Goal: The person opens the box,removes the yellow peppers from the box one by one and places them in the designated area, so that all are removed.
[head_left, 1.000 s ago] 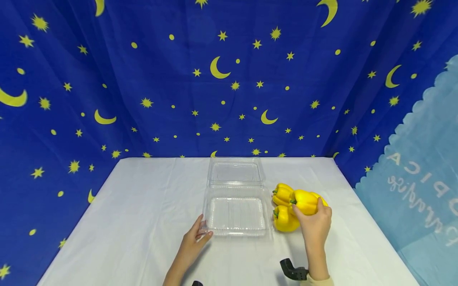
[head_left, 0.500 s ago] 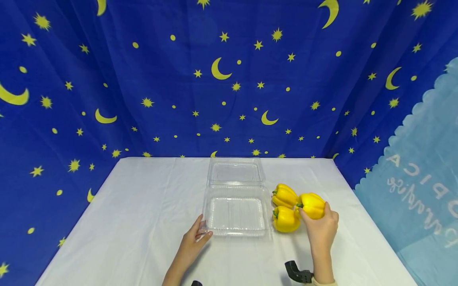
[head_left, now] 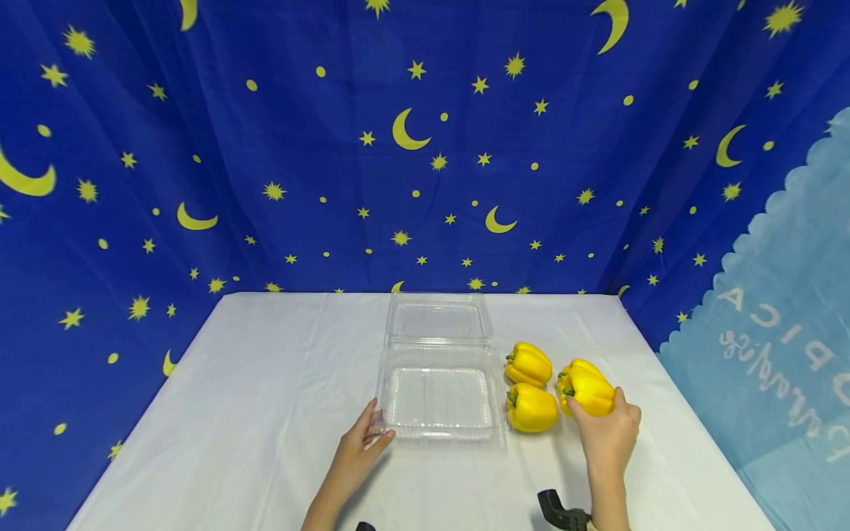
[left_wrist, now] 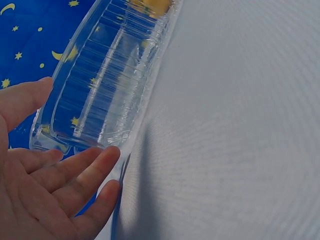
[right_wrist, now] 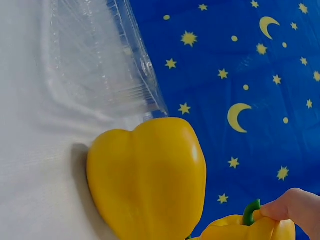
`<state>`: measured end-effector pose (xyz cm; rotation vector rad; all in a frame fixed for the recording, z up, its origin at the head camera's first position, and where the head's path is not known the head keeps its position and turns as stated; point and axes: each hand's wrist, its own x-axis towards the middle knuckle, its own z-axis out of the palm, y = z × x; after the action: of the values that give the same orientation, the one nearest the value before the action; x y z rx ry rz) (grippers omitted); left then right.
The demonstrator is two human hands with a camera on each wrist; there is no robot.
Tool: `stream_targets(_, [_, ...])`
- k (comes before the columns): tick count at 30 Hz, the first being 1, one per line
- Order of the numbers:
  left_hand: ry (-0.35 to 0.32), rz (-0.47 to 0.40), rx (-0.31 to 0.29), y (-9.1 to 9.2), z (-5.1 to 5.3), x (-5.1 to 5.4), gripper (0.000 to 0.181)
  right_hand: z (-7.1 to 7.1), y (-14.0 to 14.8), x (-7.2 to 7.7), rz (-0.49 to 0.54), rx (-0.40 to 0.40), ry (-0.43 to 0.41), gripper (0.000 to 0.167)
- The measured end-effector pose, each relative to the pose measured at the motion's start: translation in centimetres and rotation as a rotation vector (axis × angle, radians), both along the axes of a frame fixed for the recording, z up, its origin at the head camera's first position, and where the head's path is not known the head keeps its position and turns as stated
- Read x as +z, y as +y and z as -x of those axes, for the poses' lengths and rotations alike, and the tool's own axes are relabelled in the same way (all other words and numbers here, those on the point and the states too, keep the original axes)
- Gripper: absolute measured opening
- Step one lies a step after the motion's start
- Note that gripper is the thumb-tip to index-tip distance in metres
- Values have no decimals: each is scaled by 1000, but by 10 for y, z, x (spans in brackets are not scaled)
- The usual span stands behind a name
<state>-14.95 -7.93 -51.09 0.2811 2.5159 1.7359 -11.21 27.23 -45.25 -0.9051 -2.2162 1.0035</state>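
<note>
My right hand (head_left: 609,433) grips a yellow bell pepper (head_left: 592,398) with a green stem, thumb on its near side. Another yellow bell pepper (head_left: 579,367) shows partly behind the held one. Two more yellow bell peppers, the far one (head_left: 529,363) and the near one (head_left: 532,408), lie to the left. In the right wrist view, the thumb (right_wrist: 295,207) rests beside the held pepper's stem. A clear plastic clamshell container (head_left: 438,431) lies unfolded in the middle. My left hand (head_left: 355,450) touches its near left corner, with extended fingers spread at the end wall in the left wrist view.
The clamshell's lid (head_left: 438,321) lies flat toward the back of the white-covered table (head_left: 285,383). A blue curtain (head_left: 319,162) with moons and stars hangs behind and to the sides. A light blue cloth (head_left: 797,317) hangs on the right.
My right hand has moved right and toward me with the held pepper, away from the two left peppers. More of the pepper behind it shows. The left hand and container have not moved.
</note>
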Motion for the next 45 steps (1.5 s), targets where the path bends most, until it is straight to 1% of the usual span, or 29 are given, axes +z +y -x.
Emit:
stream_targets(9, [5,15,9,0,0,1,69,-2,1,-5,16,9,-43,84])
stream_targets(16, [3,20,10,1,-1,2,69,-3,3,-9,54,21,-119,83])
stream_targets(23, [11,23,9,0,-1,1,68,-5,3,-14,63,42,-175,83])
stream_targets(32, [16,29,15,0,1,-2,70,-6,4,-19,52,60,-218,84])
stream_targets(40, [14,-3,0,0,-1,0,70,-6,5,-21,94,47,-248,82])
stream_targets(45, [16,-1,-4,-1,-2,0,69,-7,5,-22,116,44,-253,80])
